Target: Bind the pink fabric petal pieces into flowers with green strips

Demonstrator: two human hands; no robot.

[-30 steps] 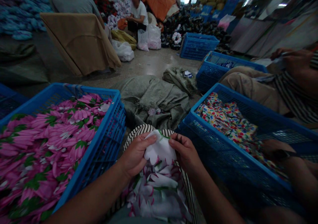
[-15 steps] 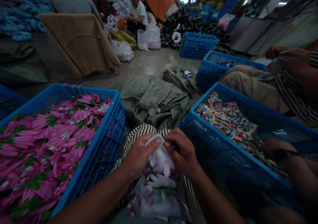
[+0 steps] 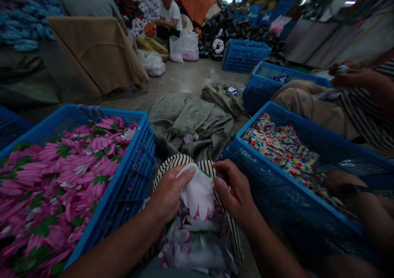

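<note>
My left hand [image 3: 170, 191] pinches the upper edge of a white fabric piece [image 3: 197, 194] between thumb and fingers. The piece has scalloped, petal-like ends rimmed in pink, and a bit of green shows along its top right. Just right of it is my right hand [image 3: 234, 189], its fingers half curled, thumb and forefinger apart, with nothing visible between them. Below both hands, a heap of similar white, pink-edged fabric pieces [image 3: 197, 245] lies in my lap over striped trousers [image 3: 172, 163].
At left stands a blue crate [image 3: 123, 111] of pink and green fabric pieces [image 3: 76, 167]. Another blue crate [image 3: 246, 150] at right holds colourful patterned cloth [image 3: 283, 146], with another person's hand [image 3: 341, 181] in it. A grey-green sack [image 3: 191, 113] lies ahead. Co-workers sit nearby.
My right hand has let go of the white fabric piece and drawn away to the right. The piece now hangs more spread out from my left hand.
</note>
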